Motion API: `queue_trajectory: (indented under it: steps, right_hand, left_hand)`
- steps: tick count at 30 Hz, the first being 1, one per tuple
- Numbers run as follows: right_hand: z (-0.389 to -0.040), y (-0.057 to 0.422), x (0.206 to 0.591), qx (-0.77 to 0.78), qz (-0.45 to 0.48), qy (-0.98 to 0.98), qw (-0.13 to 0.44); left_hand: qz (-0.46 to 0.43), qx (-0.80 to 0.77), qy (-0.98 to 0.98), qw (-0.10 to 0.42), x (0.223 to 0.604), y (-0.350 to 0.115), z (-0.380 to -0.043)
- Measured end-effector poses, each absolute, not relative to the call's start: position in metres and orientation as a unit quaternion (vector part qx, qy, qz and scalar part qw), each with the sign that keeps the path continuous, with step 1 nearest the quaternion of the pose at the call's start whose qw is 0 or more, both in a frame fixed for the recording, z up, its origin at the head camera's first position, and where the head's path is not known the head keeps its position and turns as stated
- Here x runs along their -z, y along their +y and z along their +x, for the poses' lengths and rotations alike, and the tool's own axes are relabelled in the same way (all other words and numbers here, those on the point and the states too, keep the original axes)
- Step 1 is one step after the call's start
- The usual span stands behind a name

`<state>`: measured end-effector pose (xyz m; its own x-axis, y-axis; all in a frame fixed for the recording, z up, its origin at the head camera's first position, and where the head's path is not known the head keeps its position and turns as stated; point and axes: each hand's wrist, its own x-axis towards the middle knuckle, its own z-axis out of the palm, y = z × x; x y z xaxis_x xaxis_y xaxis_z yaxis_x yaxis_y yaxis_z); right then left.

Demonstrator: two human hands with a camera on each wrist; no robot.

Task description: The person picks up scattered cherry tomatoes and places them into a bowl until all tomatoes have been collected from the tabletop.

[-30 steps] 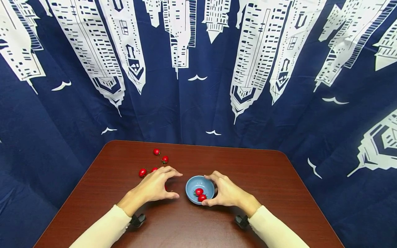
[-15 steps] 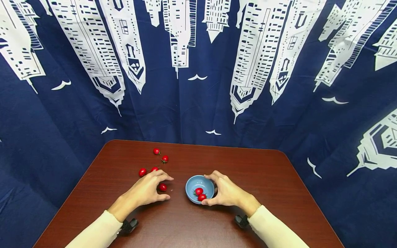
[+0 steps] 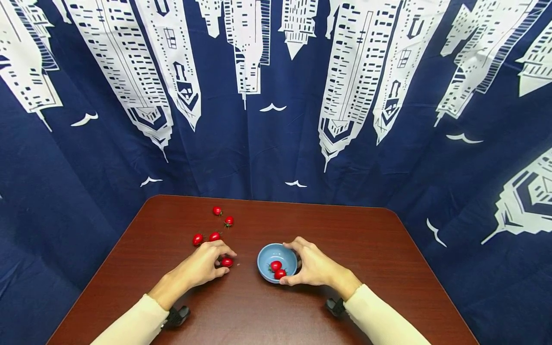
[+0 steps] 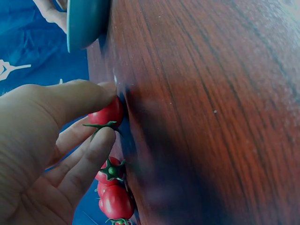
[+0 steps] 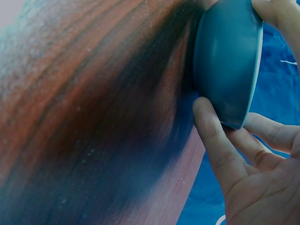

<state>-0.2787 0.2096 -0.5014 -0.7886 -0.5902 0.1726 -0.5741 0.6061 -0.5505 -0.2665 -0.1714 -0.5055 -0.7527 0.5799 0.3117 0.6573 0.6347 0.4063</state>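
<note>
Tomato (image 3: 226, 262), red with a green stem, on the bench (image 3: 345, 244), left of the lower centre of the head view. The left hand (image 3: 201, 266) pinches it, thumb on the near side and fingers curled round the far side. Just right of it is a small blue bowl (image 3: 270, 254) with two tomatoes (image 3: 275, 265) inside, touching each other near its lower edge. The right hand (image 3: 316, 268) grips the bowl from the right, thumb at the near rim, fingers round the far side. Four more tomatoes (image 3: 198, 239) lie beyond the left hand, toward the upper left of the brown bench. A navy cloth (image 3: 224, 158) printed with upside-down white buildings fills the upper frame.
</note>
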Motion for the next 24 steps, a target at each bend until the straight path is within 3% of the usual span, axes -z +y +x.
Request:
queue_trajectory:
  steps: [24]
  right_hand:
    - [-0.2775,0.21,0.5001,0.297,-0.328,0.897,0.01]
  left_hand:
    - [-0.353,0.242,-0.9,0.084,0.5026,-0.1668,-0.2684]
